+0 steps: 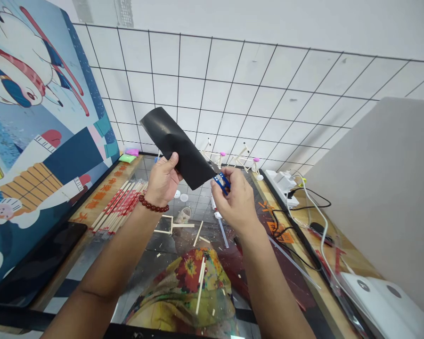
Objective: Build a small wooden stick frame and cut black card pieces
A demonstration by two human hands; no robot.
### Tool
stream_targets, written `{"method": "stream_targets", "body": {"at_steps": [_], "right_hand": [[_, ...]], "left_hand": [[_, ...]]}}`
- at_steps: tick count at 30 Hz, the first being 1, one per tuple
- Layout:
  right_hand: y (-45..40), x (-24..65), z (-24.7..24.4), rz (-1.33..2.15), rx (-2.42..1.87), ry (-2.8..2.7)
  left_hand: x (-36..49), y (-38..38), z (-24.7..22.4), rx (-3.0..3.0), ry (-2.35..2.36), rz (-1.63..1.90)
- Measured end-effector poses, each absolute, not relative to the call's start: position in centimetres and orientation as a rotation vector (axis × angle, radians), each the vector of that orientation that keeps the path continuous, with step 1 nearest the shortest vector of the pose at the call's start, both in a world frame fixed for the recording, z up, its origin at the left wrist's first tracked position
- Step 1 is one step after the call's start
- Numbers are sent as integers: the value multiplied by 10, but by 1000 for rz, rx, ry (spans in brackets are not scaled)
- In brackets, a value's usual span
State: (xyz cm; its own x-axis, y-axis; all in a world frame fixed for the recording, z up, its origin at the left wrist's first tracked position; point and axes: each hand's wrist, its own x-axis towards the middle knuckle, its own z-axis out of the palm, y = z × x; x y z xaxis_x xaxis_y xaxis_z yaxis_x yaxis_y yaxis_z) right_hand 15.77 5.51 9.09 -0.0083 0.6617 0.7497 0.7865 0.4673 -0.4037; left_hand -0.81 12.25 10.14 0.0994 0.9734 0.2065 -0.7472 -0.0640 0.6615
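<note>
My left hand [164, 181], with a beaded bracelet on its wrist, pinches the lower left edge of a black flexible sheet [175, 143] between thumb and fingers. The sheet is raised above the glass table and tilts down to the right. My right hand [236, 197] is closed around small blue-handled thread snips [222, 183]. Their blades meet the sheet's right end; how far they are closed cannot be made out. Under the hands lie a small frame of wooden sticks [171, 225] and loose stick pieces [198, 233].
Wrapped chopsticks [122, 203] lie at left, behind a dark phone-like slab [38, 263]. Small stick models [242, 155] stand along the back wall. A power strip [284, 183] with tangled cables [318, 226] runs along the right. A picture panel [56, 155] rises at left.
</note>
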Motion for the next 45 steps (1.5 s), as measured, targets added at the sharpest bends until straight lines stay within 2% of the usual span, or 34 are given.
{"method": "stream_targets", "body": {"at_steps": [10,45], "right_hand": [[53,161,90,-374,-1331,-1781],[46,155,91,-404,-1239,-1668]], "left_hand": [[-9,127,97,861,363,1495],[-10,123,103,869,297,1533]]}}
